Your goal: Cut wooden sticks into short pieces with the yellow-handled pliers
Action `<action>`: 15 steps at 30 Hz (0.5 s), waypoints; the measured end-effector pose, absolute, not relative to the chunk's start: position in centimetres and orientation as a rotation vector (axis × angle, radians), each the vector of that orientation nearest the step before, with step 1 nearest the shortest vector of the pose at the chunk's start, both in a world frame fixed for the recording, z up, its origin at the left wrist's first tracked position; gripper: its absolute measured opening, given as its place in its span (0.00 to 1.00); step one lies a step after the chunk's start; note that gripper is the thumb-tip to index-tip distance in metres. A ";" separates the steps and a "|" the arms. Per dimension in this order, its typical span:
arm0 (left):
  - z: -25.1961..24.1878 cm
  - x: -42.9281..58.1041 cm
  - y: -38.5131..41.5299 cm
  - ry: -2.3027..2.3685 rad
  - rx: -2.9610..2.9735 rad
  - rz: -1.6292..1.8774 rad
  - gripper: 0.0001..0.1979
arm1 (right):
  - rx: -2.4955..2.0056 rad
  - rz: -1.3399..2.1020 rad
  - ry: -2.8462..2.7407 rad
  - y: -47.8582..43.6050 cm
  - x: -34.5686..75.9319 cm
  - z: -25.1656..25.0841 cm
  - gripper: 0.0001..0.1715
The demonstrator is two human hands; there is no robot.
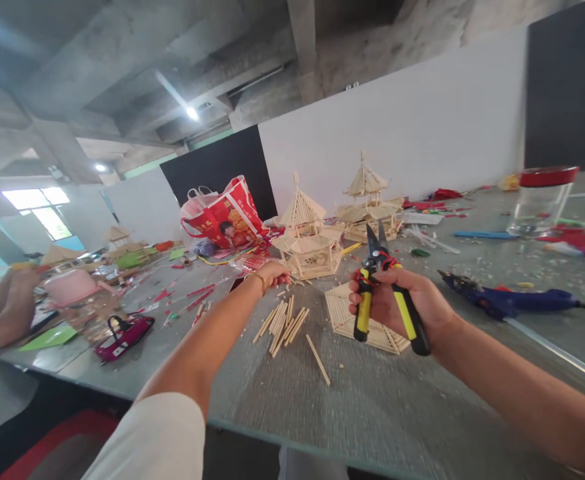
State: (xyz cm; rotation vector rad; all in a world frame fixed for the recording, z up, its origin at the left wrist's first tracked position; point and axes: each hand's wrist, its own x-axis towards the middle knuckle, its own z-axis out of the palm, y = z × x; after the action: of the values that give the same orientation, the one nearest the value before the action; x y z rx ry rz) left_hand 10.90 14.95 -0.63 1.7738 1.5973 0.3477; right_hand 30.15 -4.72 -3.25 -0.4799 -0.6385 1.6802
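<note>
My right hand (417, 300) grips a pair of pruning shears (363, 310) with yellow and black handles. Their blades point up and stand apart. Behind the shears lies a flat panel of wooden sticks (342, 313), partly covered by that hand. My left hand (273, 273) is stretched out, fingers bent together and down at short stick pieces (297, 281) by the base of a stick pavilion model (309, 257). What its fingertips hold, if anything, is too small to make out. Nearer me are several loose wooden sticks (282, 325) and a single stick (318, 360).
A second pavilion model (367, 200) and a red bag (225, 217) stand at the back. On the right are a blue glue gun (517, 301) and a red-lidded jar (539, 203). At left, another person's arm (7, 307) rests near a clear jug (85, 307) and purple pouch (125, 338).
</note>
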 end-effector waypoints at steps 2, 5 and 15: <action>-0.7 10.6 13.7 1.583 1.836 0.401 0.11 | -0.484 1.657 -0.649 -4.8 30.2 -3.2 0.07; -0.8 9.7 9.7 1.522 1.937 0.421 0.12 | -0.500 1.651 -0.637 -5.1 30.1 -3.1 0.08; -4.8 9.0 -5.5 1.486 2.673 0.244 0.13 | -0.462 1.640 -0.663 -6.4 29.5 -2.3 0.09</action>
State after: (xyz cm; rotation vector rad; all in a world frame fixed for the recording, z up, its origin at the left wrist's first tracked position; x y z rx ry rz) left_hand 8.97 -5.52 -4.75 2.6733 1.4859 0.2437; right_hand 29.50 -6.40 -2.35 -0.4618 -0.6631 1.6398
